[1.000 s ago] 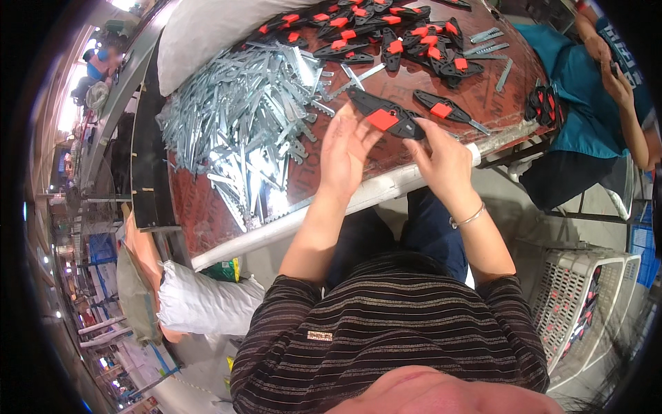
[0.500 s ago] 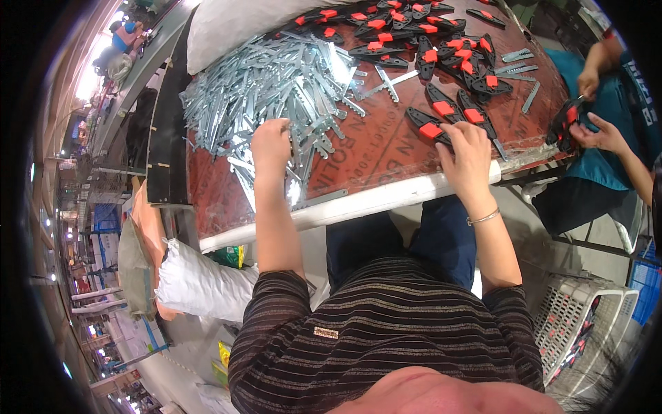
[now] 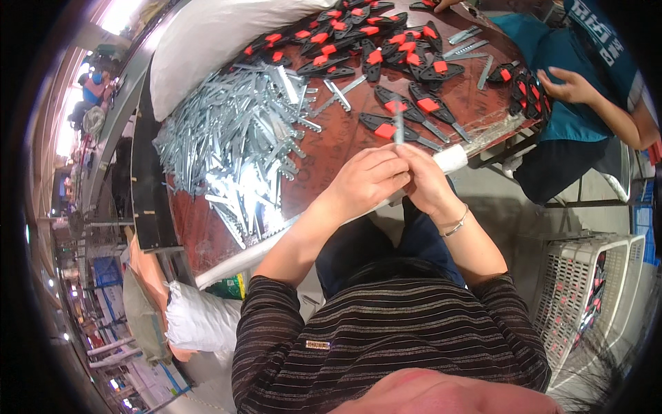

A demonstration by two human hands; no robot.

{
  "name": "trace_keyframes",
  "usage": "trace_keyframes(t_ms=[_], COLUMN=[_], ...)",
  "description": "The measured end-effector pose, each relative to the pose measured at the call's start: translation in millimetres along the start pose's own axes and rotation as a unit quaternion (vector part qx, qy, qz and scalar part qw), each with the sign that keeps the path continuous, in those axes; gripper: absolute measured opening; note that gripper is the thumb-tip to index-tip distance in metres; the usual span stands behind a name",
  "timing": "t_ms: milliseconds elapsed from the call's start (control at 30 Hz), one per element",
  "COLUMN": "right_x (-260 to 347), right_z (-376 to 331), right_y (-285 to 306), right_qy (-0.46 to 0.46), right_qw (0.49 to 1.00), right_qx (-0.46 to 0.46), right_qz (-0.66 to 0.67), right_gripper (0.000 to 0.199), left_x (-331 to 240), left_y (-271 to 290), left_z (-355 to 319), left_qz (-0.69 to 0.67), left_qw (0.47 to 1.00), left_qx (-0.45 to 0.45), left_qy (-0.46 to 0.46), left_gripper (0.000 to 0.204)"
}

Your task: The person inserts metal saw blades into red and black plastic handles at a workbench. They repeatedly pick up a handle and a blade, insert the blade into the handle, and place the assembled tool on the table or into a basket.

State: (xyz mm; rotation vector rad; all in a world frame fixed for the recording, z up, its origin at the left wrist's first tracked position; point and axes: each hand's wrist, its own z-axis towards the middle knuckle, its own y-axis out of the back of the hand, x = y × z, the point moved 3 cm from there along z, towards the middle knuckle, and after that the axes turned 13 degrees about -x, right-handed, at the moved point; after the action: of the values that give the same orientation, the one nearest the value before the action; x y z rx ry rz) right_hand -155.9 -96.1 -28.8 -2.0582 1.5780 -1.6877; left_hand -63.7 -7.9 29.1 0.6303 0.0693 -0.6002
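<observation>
My left hand [image 3: 369,181] and my right hand [image 3: 429,181] meet over the front edge of the table, fingers closed together. A notched metal strip [image 3: 398,125], slightly blurred, stands up from between their fingertips; its lower end is hidden. Just beyond lie three black clamp-like pieces with red blocks, the nearest piece [image 3: 379,126] close to my fingers. Metal strips stick out of their near ends. To the left spreads a big heap of loose notched metal strips [image 3: 234,131].
More black-and-red pieces [image 3: 372,58] cover the table's far side. A white sack [image 3: 207,52] lies at far left. A co-worker's open hand [image 3: 569,86] is at right, beside a small pile of pieces [image 3: 527,95]. White plastic crates [image 3: 569,297] stand on the floor at right.
My left hand has left the strip heap and moved right to meet my right hand. My right hand has come off the black-and-red piece. A strip now shows between my fingers.
</observation>
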Motion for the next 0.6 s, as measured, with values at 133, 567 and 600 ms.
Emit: trace_keyframes(t_ms=[133,567,600], right_x=[19,10,11], right_z=[2,5,5], right_y=[43,64,64], right_qy=[0.155,0.13,0.131], right_qw=[0.979,0.981,0.981], right_qx=[-0.118,-0.143,-0.14], right_qz=[-0.052,0.019,0.014], right_gripper=[0.028,0.028,0.028], left_x=[30,154,155], left_y=[-19,-162,-158], left_z=[21,100,100], left_qz=[-0.015,0.229,0.199], left_qw=[0.995,0.908,0.927], left_qx=[-0.021,0.199,0.132], left_qy=[0.092,0.289,0.289], left_gripper=[0.032,0.061,0.059])
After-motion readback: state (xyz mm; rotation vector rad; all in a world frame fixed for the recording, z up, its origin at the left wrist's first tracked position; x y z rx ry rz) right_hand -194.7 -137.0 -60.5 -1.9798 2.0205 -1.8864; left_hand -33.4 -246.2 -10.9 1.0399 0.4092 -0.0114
